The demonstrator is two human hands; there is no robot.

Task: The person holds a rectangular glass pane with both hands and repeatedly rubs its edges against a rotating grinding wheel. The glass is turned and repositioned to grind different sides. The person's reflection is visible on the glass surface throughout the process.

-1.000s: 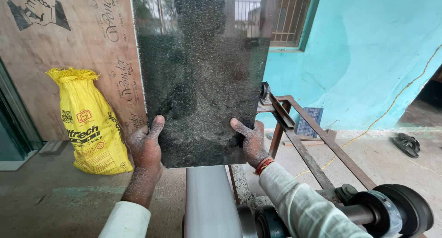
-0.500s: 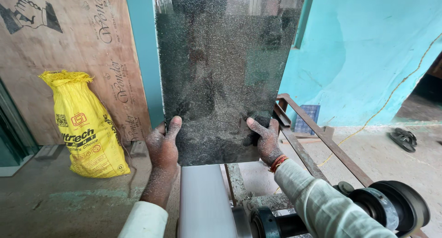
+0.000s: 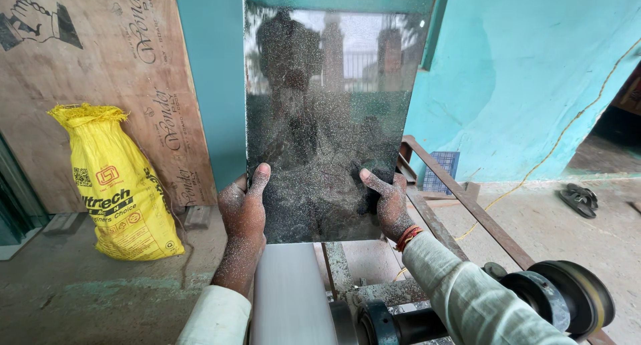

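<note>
Dark polished stone slab held upright: left hand grips 7 o'clock edge, right hand 5 o'clock, above pale sanding belt. Likely inspection; lowering needs level control.

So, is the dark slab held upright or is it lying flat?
Upright: the dark slab stands on edge above the machine, the left hand and right hand gripping its lower corners.

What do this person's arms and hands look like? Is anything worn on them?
Both hands are bare, with no gloves. The left hand and its forearm are dusted all over with fine pale grit, and the right hand is speckled the same way. Each arm has a long, light-coloured sleeve, the left one ending short of the wrist. A red and orange thread band circles the right wrist.
</note>
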